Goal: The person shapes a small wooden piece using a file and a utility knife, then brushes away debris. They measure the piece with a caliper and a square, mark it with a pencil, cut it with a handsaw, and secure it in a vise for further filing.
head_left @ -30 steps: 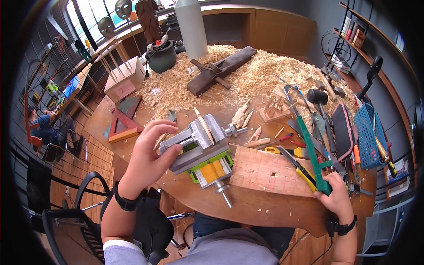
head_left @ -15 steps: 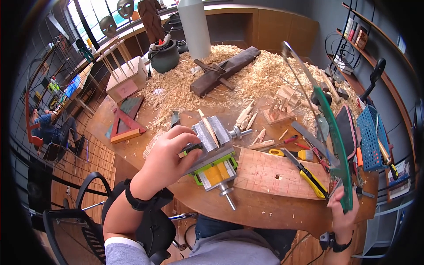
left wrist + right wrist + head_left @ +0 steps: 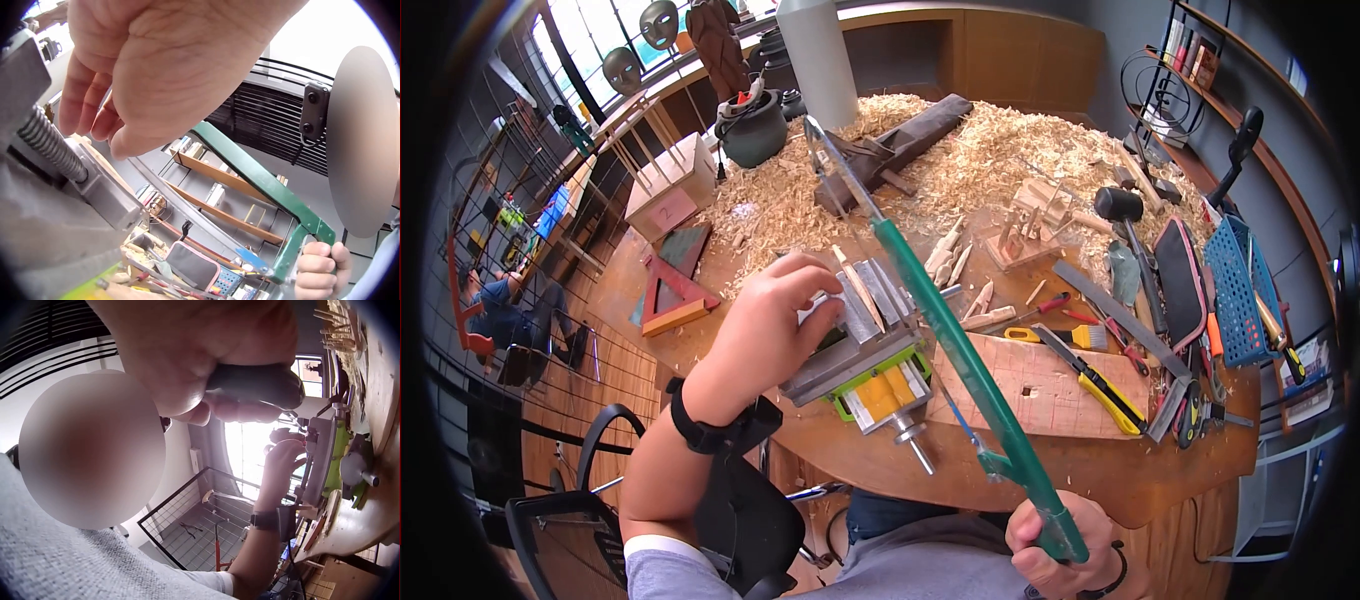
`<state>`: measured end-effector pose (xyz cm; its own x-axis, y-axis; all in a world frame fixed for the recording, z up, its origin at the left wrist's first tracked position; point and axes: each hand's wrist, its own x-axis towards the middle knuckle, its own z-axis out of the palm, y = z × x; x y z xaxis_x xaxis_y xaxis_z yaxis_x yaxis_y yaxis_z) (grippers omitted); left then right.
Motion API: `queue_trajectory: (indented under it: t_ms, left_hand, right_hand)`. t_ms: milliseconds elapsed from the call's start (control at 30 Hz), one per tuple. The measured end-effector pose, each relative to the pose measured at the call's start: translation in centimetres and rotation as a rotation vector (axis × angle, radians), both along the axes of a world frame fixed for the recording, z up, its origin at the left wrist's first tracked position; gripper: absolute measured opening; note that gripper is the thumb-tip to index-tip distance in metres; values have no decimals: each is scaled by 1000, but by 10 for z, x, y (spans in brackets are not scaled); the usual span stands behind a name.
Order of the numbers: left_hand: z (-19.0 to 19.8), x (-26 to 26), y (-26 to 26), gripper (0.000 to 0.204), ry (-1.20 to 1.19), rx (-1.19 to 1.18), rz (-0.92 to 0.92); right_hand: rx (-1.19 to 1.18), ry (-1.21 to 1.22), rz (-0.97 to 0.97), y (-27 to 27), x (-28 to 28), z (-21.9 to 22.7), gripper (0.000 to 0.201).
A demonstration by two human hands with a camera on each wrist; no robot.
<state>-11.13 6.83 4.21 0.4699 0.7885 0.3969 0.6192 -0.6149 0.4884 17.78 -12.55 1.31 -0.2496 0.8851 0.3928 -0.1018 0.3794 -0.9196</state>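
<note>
My right hand [image 3: 1065, 550] grips the handle end of a green-framed hacksaw [image 3: 960, 365], raised at a slant over the table's front with its far end up and left. Its thin blade [image 3: 206, 215], blue near the handle, shows in the left wrist view. A small pointed wooden stick [image 3: 860, 290] sits between the jaws of a grey metal vise [image 3: 840, 370] with a green and yellow base. Beside the stick, my left hand [image 3: 765, 325] hovers over the vise's left side, fingers loosely bent, thumb and fingertips apart with nothing visible between them.
A wooden board [image 3: 1050, 390] with a yellow utility knife [image 3: 1100, 390] lies right of the vise. Farther right are a mallet [image 3: 1120, 205] and a blue basket [image 3: 1238, 300]. A wooden plane [image 3: 900, 150] rests among shavings behind; a red triangular frame [image 3: 670, 290] lies left.
My right hand has lifted the hacksaw from the table's right side and swung it left, toward the vise. The left hand has moved up and right, closer to the stick.
</note>
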Motion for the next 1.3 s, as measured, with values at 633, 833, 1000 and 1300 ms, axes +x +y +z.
queue_trajectory:
  t_ms: [633, 833, 1000, 1300]
  left_hand:
    - [4, -9, 34, 13, 45, -93, 67]
    - [17, -10, 49, 36, 109, -279, 24]
    - [24, -16, 45, 85, 162, -655, -50]
    - [11, -11, 29, 71, -28, -606, 35]
  right_hand:
    - [16, -55, 3, 7, -2, 11, 23]
    - [-122, -77, -141, -4, 19, 3, 35]
    - [182, -422, -224, 18, 55, -9, 39]
    - [383, -804, -266, 4, 108, -16, 34]
